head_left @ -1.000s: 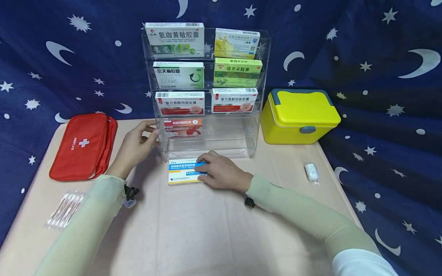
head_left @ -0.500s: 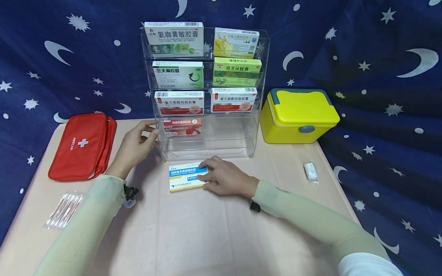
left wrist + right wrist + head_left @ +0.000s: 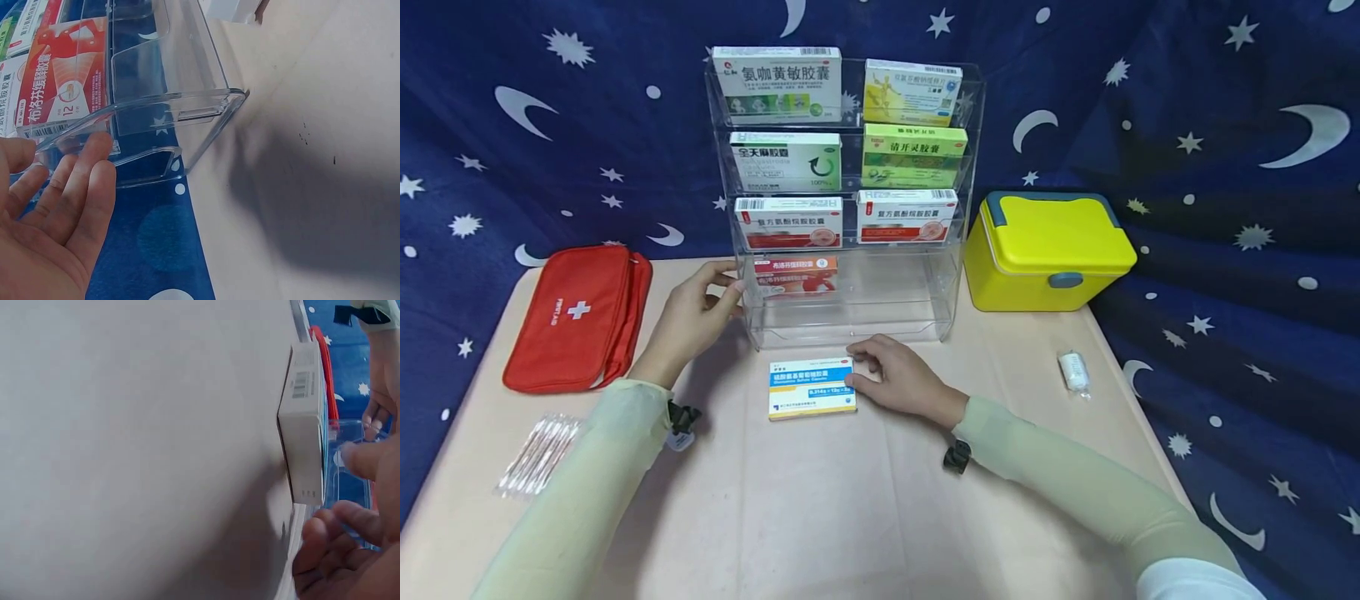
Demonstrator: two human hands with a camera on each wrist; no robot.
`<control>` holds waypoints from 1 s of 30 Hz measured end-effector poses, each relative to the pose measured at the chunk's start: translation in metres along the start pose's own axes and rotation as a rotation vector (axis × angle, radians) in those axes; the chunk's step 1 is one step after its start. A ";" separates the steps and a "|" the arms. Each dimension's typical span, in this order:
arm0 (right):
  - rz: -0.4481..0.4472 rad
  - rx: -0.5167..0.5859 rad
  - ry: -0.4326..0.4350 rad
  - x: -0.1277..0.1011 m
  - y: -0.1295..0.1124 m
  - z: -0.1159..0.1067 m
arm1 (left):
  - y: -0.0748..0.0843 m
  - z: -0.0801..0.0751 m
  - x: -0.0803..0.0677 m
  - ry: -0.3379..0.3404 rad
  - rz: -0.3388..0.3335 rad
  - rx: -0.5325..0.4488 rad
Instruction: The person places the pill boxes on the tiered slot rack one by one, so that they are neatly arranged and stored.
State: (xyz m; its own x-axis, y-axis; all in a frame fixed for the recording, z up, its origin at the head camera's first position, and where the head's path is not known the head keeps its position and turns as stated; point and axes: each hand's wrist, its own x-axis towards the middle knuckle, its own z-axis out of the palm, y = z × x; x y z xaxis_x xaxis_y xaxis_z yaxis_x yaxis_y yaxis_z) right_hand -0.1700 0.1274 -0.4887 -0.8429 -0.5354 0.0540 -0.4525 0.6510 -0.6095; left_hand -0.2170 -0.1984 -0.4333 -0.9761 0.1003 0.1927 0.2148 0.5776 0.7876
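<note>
A white, blue and yellow medicine box (image 3: 812,400) lies flat on the table, just in front of a clear acrylic rack (image 3: 891,318). At its right end is my right hand (image 3: 904,377), fingers loosely bent; in the right wrist view a gap shows between the thumb (image 3: 362,459) and the box's white end (image 3: 304,456). My left hand (image 3: 694,312) rests its fingertips at the rack's left side wall, palm partly turned up in the left wrist view. A red ibuprofen box (image 3: 796,276) stands in the rack's lowest tier, left half.
Upper tiers hold several more medicine boxes, such as a green one (image 3: 913,156). A red first-aid pouch (image 3: 576,321) and packaged cotton swabs (image 3: 541,457) lie on the left. To the right are a yellow case (image 3: 1051,254) and a small wrapped bandage roll (image 3: 1075,372).
The blue-and-white medicine box has slid a little away from the rack, toward me. My right hand has let go of it and drawn slightly right. My left hand stays in place.
</note>
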 end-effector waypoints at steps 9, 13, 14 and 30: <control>0.059 -0.069 -0.078 0.007 -0.002 0.006 | -0.003 0.000 -0.001 -0.006 -0.001 -0.003; 0.074 -0.077 -0.084 0.008 -0.002 0.005 | -0.003 0.000 -0.001 -0.011 0.003 -0.007; 0.074 -0.070 -0.081 0.008 -0.002 0.005 | -0.002 0.000 -0.001 -0.012 0.004 -0.007; -0.063 -0.124 0.158 0.004 -0.001 -0.002 | -0.001 0.000 0.000 -0.016 -0.006 -0.004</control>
State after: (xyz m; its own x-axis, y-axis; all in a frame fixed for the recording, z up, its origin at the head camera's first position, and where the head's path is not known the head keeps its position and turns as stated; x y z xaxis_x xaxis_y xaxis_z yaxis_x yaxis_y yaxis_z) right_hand -0.1730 0.1255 -0.4862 -0.8428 -0.4924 0.2176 -0.5296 0.6857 -0.4994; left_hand -0.2171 -0.1992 -0.4341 -0.9777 0.1101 0.1788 0.2093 0.5750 0.7909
